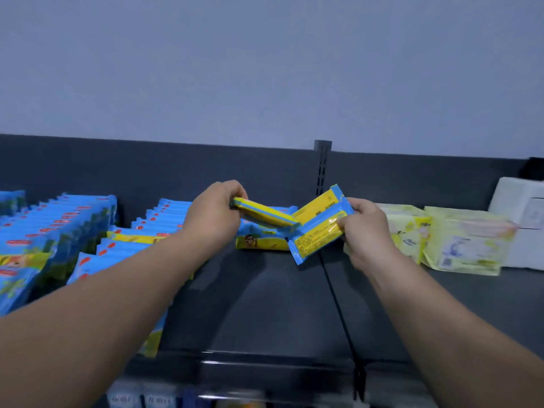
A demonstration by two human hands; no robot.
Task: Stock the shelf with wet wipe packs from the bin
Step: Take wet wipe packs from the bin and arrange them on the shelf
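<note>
We hold two blue-and-yellow wet wipe packs over the dark shelf [265, 307], their corners touching. Our left grip [216, 214] curls round the edge-on pack [265, 214]. Our right grip [365, 231] pinches the tilted pack [316, 229], its yellow printed back facing us. Behind them a flat pack [260, 241] lies on the shelf, with blue rows [59, 231] to the left.

Both arms outstretched; left grip [213, 214] fingers curled, clamping; right grip [365, 231] pinching.
</note>
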